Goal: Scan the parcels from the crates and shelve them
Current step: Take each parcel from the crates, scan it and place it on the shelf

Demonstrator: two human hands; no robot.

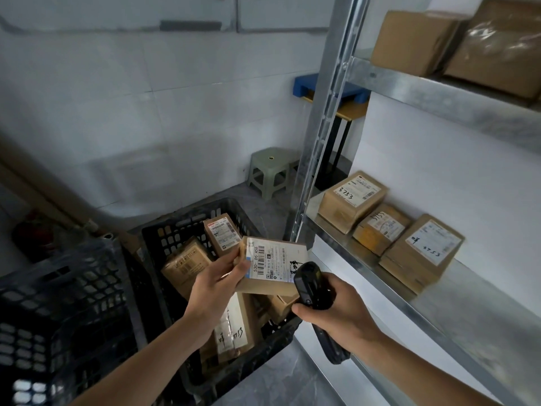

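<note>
The held parcel (pixel 272 263) is a flat brown cardboard box with a white shipping label on its upper face, printed with a barcode and the code "530- D5 A56", with black handwriting at the label's right end. It sits above the open crate (pixel 187 230), tilted with the label facing up. The left hand (pixel 218 281) grips its left end, thumb curled over the top edge and fingers underneath, where they are hidden. The right hand (pixel 336 313) is wrapped around a black handheld scanner (pixel 310 284) whose head sits just at the parcel's lower right corner; the scanner's lower end pokes out below the wrist. Inside the black lattice crate at least four more brown parcels lie jumbled, some partly covered by the held box and forearm, so the count is unsure. A second dark crate (pixel 58 317) on the left is blurred and cut off by the frame. On the metal shelf unit (pixel 409 291) to the right, three labelled parcels stand in a row on the lower shelf, two with "3753" handwritten; two larger boxes sit on the upper shelf, the right one cut off. A green stool (pixel 270 171) stands by the wall.
</note>
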